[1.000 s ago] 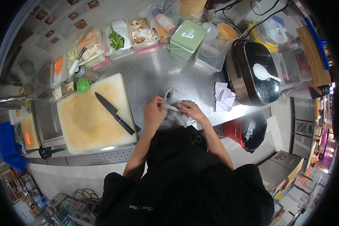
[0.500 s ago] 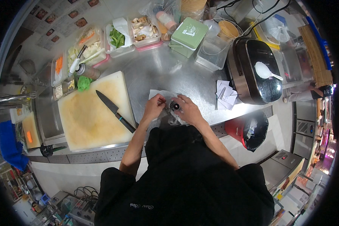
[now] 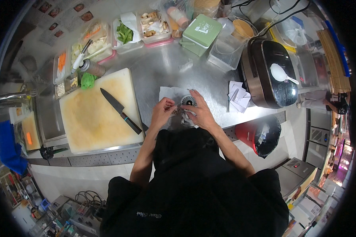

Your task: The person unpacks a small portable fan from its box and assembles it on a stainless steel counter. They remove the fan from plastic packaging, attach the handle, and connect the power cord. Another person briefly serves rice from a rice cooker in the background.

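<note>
Both hands work close together near the counter's front edge, over a white paper sheet (image 3: 167, 92). My right hand (image 3: 205, 114) curls around a small round white thing with black radial slots (image 3: 189, 100), like the head of a small fan. My left hand (image 3: 161, 113) is closed, thumb and fingertips pinched together beside it; what they pinch is too small to make out. Crumpled white tissue (image 3: 188, 120) lies below the round thing, between my hands. Left of my left forearm, a dark-bladed kitchen knife (image 3: 114, 102) lies on a large stained cutting board (image 3: 83, 130).
Tubs of cut vegetables (image 3: 124, 33) line the back left, beside a grinder bottle (image 3: 92, 68). A green box (image 3: 201, 31) and a clear container (image 3: 224, 55) stand behind. Papers (image 3: 238, 97) lie before a rice cooker (image 3: 269, 73) at right; a red lined bin (image 3: 247, 132) stands below.
The round slotted thing has shifted slightly up and right, its face now showing more. My right fingers have moved to its right side and below; my left hand is nearer it.
</note>
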